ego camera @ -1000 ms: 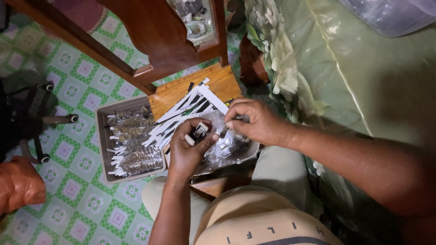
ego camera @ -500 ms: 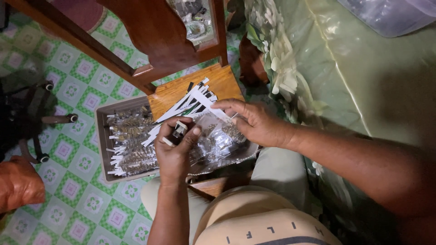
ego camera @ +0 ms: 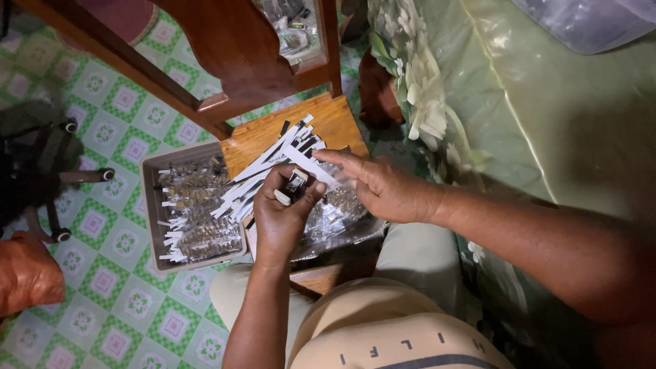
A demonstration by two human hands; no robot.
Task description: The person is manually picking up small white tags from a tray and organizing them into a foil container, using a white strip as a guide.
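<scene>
You're seeing dim, warm indoor light that falls brightest on the wooden stool (ego camera: 321,123) and white paper strips (ego camera: 273,164). The right forearm (ego camera: 567,253) sinks into shadow at the frame's edge. Clear plastic bags (ego camera: 335,219) glint. Corners darken and bend slightly.

On the low wooden stool (ego camera: 328,123), a fanned pile of white paper strips (ego camera: 273,167), with a clear plastic bag of small packets (ego camera: 335,215) just right of it. Left of the stool, on the green-and-white tiled floor (ego camera: 102,273), a grey rectangular plastic tray (ego camera: 152,225) filled with small packets. Right of the stool, a green draped cloth (ego camera: 547,123).
</scene>
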